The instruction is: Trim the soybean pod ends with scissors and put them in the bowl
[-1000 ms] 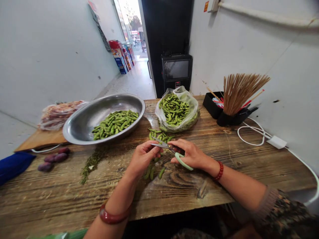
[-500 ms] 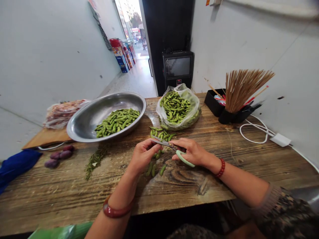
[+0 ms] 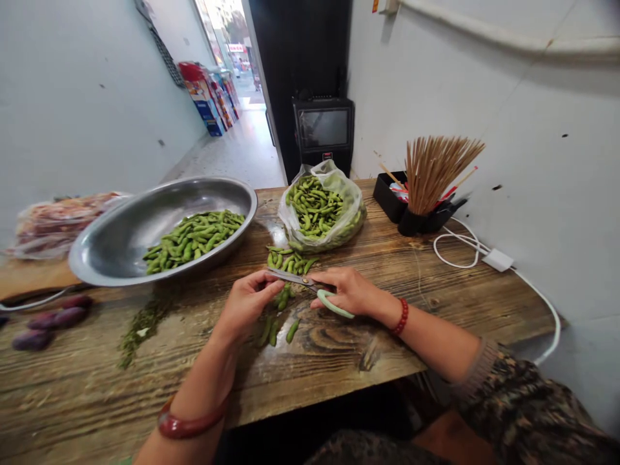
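Note:
My right hand is closed around the pale green handles of a pair of scissors. The blades point left and reach the fingertips of my left hand. Those fingers are pinched together at the blade tips; what they hold is hidden, too small to make out. Just beyond and beneath the blades lie loose edamame pods, with several more nearer me, such as one single pod. Behind them stands an opened plastic bag full of pods. A wide steel basin at the left holds another heap of pods.
Trimmed scraps lie left of my left hand, near some purple-red oval items. A bagged pinkish bundle sits at far left. Wooden skewers stand in a black holder at right, beside a white cable with an adapter.
The view has turned to the right, so everything sits further left in the picture. My hands stay together at the scissors, and the blades look slightly more parted.

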Motion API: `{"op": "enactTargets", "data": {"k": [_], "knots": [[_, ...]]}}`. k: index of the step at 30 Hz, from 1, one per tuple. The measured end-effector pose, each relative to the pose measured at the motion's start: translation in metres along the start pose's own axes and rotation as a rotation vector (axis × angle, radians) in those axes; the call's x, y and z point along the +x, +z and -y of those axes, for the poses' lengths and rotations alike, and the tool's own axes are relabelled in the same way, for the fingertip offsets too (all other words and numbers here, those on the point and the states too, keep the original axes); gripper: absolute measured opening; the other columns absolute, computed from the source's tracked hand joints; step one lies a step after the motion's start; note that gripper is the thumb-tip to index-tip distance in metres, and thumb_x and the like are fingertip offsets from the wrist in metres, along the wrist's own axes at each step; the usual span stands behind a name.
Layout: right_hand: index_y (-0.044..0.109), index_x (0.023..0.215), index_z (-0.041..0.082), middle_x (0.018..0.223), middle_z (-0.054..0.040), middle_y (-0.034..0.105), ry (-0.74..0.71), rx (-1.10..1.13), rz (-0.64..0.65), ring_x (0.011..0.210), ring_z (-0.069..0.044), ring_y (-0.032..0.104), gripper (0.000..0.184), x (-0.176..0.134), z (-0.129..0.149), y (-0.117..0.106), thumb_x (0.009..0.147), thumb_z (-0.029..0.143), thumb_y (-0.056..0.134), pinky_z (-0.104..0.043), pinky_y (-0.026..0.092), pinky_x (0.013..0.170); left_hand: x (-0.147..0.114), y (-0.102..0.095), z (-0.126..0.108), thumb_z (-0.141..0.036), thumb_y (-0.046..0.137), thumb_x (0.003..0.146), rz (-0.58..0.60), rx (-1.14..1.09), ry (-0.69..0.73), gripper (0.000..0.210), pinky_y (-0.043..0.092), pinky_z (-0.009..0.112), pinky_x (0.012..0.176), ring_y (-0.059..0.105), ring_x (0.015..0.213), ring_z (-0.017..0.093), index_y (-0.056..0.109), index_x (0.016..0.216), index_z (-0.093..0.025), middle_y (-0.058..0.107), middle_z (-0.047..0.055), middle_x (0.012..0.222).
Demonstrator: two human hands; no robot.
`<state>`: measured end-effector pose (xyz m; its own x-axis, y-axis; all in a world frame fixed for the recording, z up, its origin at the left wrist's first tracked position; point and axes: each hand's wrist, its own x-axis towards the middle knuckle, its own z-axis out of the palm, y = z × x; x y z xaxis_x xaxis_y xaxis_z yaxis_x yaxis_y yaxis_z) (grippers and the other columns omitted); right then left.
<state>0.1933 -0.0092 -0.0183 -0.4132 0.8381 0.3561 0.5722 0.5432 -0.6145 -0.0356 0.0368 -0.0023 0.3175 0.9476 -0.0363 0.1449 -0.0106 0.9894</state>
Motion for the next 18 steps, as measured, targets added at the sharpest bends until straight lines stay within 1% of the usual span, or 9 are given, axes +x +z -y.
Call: {"op": "enactTargets", "data": {"k": [3, 5, 6, 9, 13, 18], "knots": [[0.065, 0.115, 0.016, 0.084, -0.0045, 0.067, 0.03, 0.047, -0.062, 0.072, -0.015, 0.059, 0.045, -0.0006, -0.0031, 0.0017, 0.076, 0.037, 0.074, -0.025, 0.046, 0.069, -0.0016, 0.001, -0.0022, -0.03, 0.073, 0.071, -0.007, -0.165, -0.049, 0.019, 0.029, 0.017, 0.045, 0.039, 0.047, 0.005, 0.063, 0.077, -0.015, 0.052, -0.005, 0.057], [0.064, 0.114, 0.015, 0.087, -0.0054, 0.067, 0.068, 0.055, -0.126, 0.072, -0.016, 0.06, 0.048, -0.0011, -0.0055, 0.003, 0.074, 0.038, 0.076, -0.026, 0.047, 0.071, -0.0029, 0.0017, -0.0043, -0.029, 0.072, 0.073, 0.013, -0.265, -0.07, 0.019, 0.031, 0.016, 0.045, 0.041, 0.046, 0.005, 0.059, 0.079, -0.017, 0.053, -0.005, 0.058], [0.063, 0.116, 0.016, 0.088, -0.0055, 0.067, 0.08, 0.055, -0.137, 0.074, -0.016, 0.059, 0.049, -0.0013, -0.0062, 0.0034, 0.074, 0.038, 0.076, -0.027, 0.048, 0.071, -0.0035, 0.0019, -0.0053, -0.028, 0.072, 0.073, 0.025, -0.307, -0.076, 0.02, 0.033, 0.016, 0.046, 0.044, 0.048, 0.005, 0.058, 0.08, -0.017, 0.056, -0.004, 0.06], [0.059, 0.122, 0.017, 0.089, -0.0051, 0.064, 0.08, 0.041, -0.115, 0.074, -0.016, 0.058, 0.056, -0.0019, -0.0056, 0.0039, 0.073, 0.039, 0.076, -0.028, 0.048, 0.07, -0.0051, 0.0022, -0.007, -0.025, 0.073, 0.072, 0.048, -0.391, -0.091, 0.021, 0.04, 0.017, 0.05, 0.052, 0.053, 0.006, 0.059, 0.086, -0.016, 0.062, -0.001, 0.069], [0.054, 0.126, 0.017, 0.095, -0.0067, 0.062, 0.013, -0.003, -0.058, 0.078, -0.017, 0.057, 0.059, -0.003, -0.0011, 0.0035, 0.075, 0.038, 0.074, -0.029, 0.048, 0.071, -0.0066, 0.003, -0.0065, -0.023, 0.076, 0.069, 0.054, -0.426, -0.097, 0.029, 0.045, 0.019, 0.055, 0.056, 0.058, 0.008, 0.067, 0.094, -0.014, 0.064, 0.001, 0.072], [0.053, 0.129, 0.019, 0.096, -0.0067, 0.062, 0.015, -0.043, -0.016, 0.079, -0.017, 0.058, 0.058, -0.0039, -0.0002, 0.0026, 0.078, 0.041, 0.071, -0.029, 0.047, 0.072, -0.0072, 0.0058, -0.0042, -0.025, 0.077, 0.068, 0.057, -0.362, -0.049, 0.024, 0.046, 0.02, 0.053, 0.057, 0.058, 0.009, 0.072, 0.089, -0.015, 0.066, 0.003, 0.074]]}}
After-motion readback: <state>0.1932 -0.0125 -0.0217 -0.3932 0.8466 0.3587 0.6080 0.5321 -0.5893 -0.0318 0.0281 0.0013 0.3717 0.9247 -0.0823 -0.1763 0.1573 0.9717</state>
